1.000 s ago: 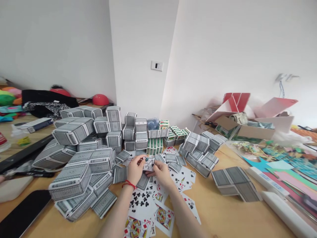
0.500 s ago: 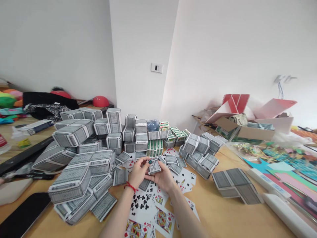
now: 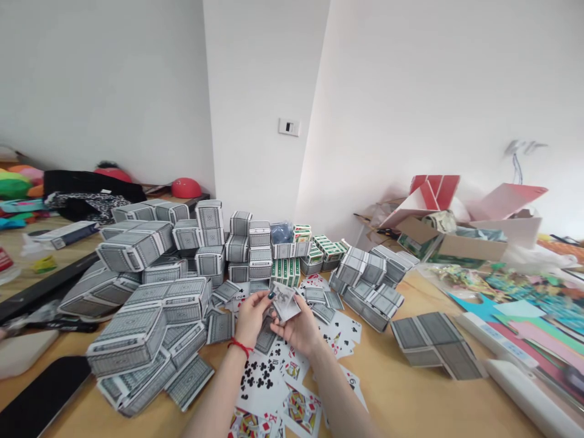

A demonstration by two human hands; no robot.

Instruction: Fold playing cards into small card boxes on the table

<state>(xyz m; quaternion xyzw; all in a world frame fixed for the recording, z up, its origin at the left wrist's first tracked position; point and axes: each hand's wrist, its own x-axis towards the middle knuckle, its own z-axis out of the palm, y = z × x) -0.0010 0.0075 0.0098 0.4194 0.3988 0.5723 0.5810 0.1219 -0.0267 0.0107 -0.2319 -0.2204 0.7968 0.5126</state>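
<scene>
Both my hands are raised a little above a wooden table (image 3: 410, 395), holding one small deck of cards (image 3: 285, 302) between them. My left hand (image 3: 252, 317), with a red string at the wrist, pinches the deck's left edge. My right hand (image 3: 300, 325) cups it from below and the right. The deck is tilted, its pale face toward me. Loose face-up playing cards (image 3: 264, 377) lie spread on the table beneath my forearms. Grey-backed card boxes (image 3: 150, 292) are heaped to the left and behind.
Green card packs (image 3: 285, 271) stand behind my hands. More grey boxes (image 3: 371, 286) and a flattened one (image 3: 433, 344) lie right. An open cardboard box (image 3: 456, 240) and coloured paper (image 3: 524, 304) fill the right side. A black phone (image 3: 41, 395) lies at the near left.
My hands have lifted the small deck off the table and tilted it up toward me. The rest of the table is unchanged.
</scene>
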